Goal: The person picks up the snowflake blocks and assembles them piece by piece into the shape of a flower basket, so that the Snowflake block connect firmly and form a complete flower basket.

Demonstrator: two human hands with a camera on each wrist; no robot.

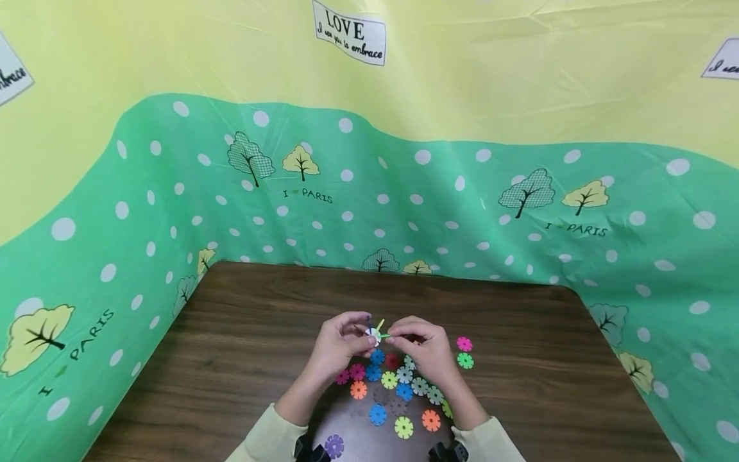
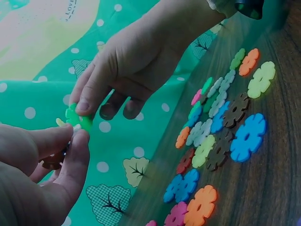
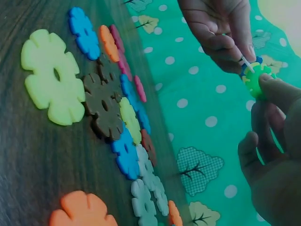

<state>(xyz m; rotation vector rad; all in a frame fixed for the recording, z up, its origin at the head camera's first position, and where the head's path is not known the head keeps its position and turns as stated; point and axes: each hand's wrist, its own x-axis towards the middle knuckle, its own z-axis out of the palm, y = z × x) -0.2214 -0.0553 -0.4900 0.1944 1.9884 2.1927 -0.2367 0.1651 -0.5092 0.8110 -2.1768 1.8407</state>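
- Left hand (image 1: 340, 342): thumb and fingers pinch the white disc (image 1: 373, 335), up in the air above the far part of the loose pieces.
- Right hand (image 1: 425, 347): thumb and forefinger pinch the green disc (image 1: 385, 335); other fingers loosely bent, seen in both wrist views.
- White disc: between the two hands, broad face toward the head camera; nearly edge-on in the right wrist view, long axis slanting from upper left to lower right.
- Green disc: at the white disc's right side, edge-on from the head, long axis running roughly left-right; right wrist view shows its notched face. Meets the white rim; cannot tell how deep in a slot.
- Yellow disc (image 1: 380, 325): on the white rim, edge-on, pointing up and slightly right in the head view.
- Dark blue disc (image 1: 369, 323): by the left fingertips, edge-on, long axis near upright.
- Brownish disc (image 2: 53, 161): partly hidden behind left thumb, left wrist view.
- Tabletop (image 1: 519, 378): dark wood grain, loose flower-shaped discs lying flat below the hands, mixed colours, many touching or overlapping.
- Purple disc (image 1: 334, 446): near edge, well apart from the cluster.
- Pink disc (image 1: 464, 344): right of right hand, just beyond a loose green piece (image 1: 465, 360).
- Patterned cloth (image 1: 456, 192): hangs behind, yellow over green, trees and dots.
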